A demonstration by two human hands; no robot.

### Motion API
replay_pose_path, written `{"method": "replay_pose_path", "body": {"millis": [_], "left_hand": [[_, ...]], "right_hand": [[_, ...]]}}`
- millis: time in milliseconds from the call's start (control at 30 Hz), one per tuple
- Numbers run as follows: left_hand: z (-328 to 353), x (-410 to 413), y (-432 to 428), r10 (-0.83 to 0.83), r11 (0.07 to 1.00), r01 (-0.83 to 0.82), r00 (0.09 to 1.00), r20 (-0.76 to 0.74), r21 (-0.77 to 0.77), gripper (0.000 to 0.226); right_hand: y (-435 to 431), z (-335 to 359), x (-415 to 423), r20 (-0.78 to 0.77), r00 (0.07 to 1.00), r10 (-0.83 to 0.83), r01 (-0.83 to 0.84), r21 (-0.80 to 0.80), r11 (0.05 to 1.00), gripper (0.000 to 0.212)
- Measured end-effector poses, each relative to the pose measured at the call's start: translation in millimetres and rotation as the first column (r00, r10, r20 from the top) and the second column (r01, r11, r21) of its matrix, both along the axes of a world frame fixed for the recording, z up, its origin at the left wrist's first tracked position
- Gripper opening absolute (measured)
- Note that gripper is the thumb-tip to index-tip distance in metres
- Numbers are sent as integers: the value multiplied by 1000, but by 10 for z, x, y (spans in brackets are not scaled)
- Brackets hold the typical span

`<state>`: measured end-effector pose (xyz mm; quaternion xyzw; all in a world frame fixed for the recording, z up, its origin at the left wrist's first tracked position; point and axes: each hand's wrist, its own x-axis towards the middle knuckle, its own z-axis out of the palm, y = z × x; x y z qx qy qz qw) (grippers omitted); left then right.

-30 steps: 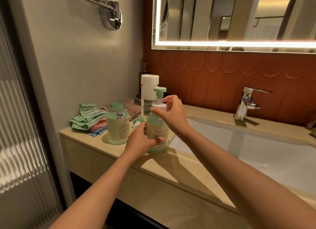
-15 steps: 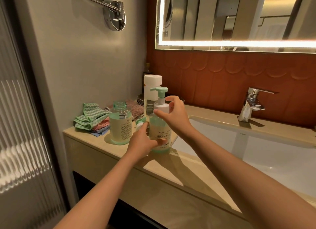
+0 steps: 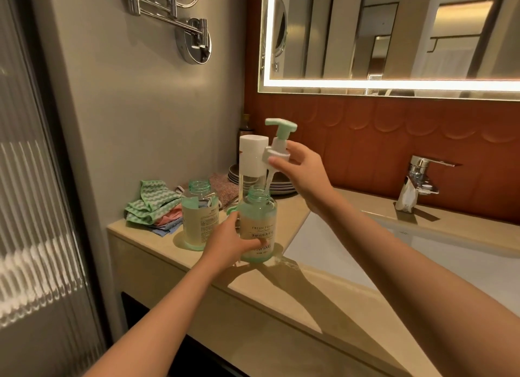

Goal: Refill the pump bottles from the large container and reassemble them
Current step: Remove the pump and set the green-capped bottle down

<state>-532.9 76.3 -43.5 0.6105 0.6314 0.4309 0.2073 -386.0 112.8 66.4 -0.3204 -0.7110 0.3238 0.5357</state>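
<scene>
open bottle (image 3: 200, 214) left of held bottle (image 3: 259, 224), pump (image 3: 278, 143) above

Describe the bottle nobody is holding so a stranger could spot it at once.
Start at the sink and go left along the beige counter to the pile of folded cloths. The bottle stands right beside them, open-necked. Unlike its twin, gripped by the left hand, no hand touches it.

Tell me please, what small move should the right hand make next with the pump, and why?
Probably lift the pump straight up until its tube leaves the neck, then set it aside. A second ago it sat on the bottle; now the right hand holds it raised, the tube end still inside, while the left hand grips the bottle.
</scene>
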Motion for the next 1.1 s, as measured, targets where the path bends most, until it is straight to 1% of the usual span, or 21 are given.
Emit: {"method": "replay_pose_path", "body": {"millis": [100,200,267,333,400,467,567,667,733,833,967,1100], "left_hand": [[10,-42,0,-7,1000,7,1000,29,-17,75],[25,-57,11,-9,1000,10,998,66,-13,77],[25,-70,30,2,1000,-2,997,83,-6,77],[17,-86,49,26,1000,-25,996,81,-12,77],[18,-101,69,51,999,-49,996,67,-23,77],[29,-108,100,67,997,-64,996,59,-40,75],[61,-109,143,86,994,-82,995,51,-67,71],[73,-121,207,114,990,-108,992,55,-92,70],[83,-139,259,127,987,-120,990,62,-107,69],[93,-182,342,145,984,-137,988,61,-117,70],[66,-240,447,170,982,-162,982,79,-100,72],[64,-244,501,158,987,-153,977,144,-42,93]], "right_hand": [[32,134,79,-131,991,-33,30,-21,999,37],[72,233,208,-234,967,-102,98,-26,995,32],[128,260,300,-305,941,-144,134,-55,989,32],[208,213,383,-336,916,-217,188,-118,975,35],[301,92,434,-284,914,-291,243,-190,951,34],[391,-99,451,-168,925,-340,287,-279,917,28],[518,-397,422,-60,941,-334,273,-447,852,22],[701,-608,376,49,948,-316,289,-554,781,28],[841,-678,315,106,947,-305,309,-568,763,33],[1012,-743,181,188,948,-257,318,-589,742,47],[1215,-886,33,264,937,-228,345,-603,719,48],[1341,-1000,-66,342,913,-221,389,-573,722,46]]}}
